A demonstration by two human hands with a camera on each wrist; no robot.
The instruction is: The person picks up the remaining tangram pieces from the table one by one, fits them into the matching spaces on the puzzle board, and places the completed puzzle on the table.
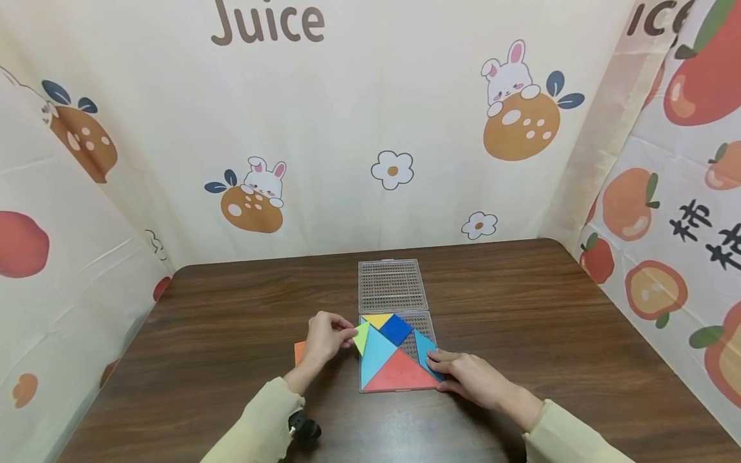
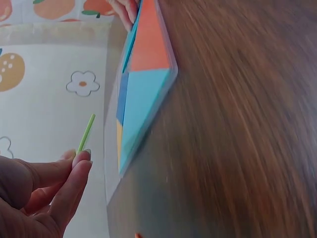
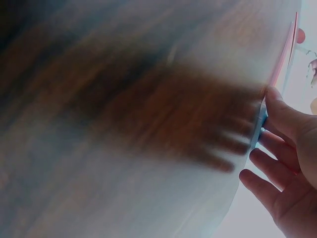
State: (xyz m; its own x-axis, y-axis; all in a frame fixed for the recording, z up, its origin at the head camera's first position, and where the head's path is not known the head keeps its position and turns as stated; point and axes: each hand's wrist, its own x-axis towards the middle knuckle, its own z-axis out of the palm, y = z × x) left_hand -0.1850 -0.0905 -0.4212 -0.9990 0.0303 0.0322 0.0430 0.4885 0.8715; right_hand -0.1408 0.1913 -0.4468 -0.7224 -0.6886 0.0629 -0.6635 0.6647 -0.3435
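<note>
My left hand [image 1: 325, 337] pinches a light green triangular tangram piece [image 1: 361, 337] between thumb and fingertips, at the left side of a clear hinged case [image 1: 413, 319]. In the left wrist view the green triangle [image 2: 86, 131] stands edge-on, above the table. My right hand [image 1: 477, 379] grips a blue parallelogram [image 1: 425, 350] at the case's right edge, its lower part hidden by the fingers. Inside the case lie a light blue triangle [image 1: 375, 354], a red triangle [image 1: 401, 374], a dark blue square [image 1: 396, 330] and a yellow triangle [image 1: 377, 319].
The case's perforated lid [image 1: 392, 286] lies open behind the tray. An orange piece [image 1: 298, 352] rests on the wooden table [image 1: 243, 308], partly hidden by the left hand. A printed curtain [image 1: 347, 212] stands along the back and sides of the table.
</note>
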